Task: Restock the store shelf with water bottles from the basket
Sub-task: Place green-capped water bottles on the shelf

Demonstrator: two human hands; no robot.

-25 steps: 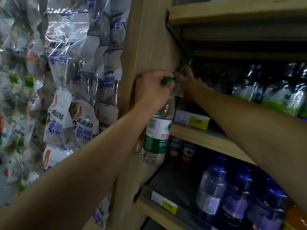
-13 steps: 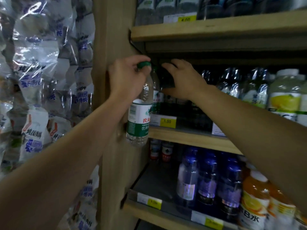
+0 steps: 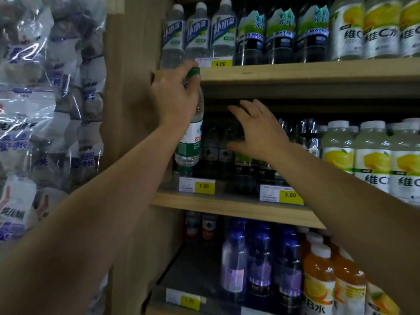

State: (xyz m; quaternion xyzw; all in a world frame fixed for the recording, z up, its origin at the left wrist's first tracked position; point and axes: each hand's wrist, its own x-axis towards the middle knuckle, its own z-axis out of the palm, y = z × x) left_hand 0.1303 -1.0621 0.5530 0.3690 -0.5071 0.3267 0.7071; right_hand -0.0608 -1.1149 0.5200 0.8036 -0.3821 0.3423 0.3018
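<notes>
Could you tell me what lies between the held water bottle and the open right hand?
In the head view, dark shelved bottles stand behind the gap between water bottle and right hand.

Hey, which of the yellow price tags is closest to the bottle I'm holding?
The 1.50 tag, on the middle shelf edge just below the held bottle in your left hand. The 4.00 and 3.00 tags sit farther right.

right hand [image 3: 256, 130] drawn back out of shelf, fingers now spread

Head camera faces the shelf [image 3: 250, 204] closely, looking straight ahead.
</notes>
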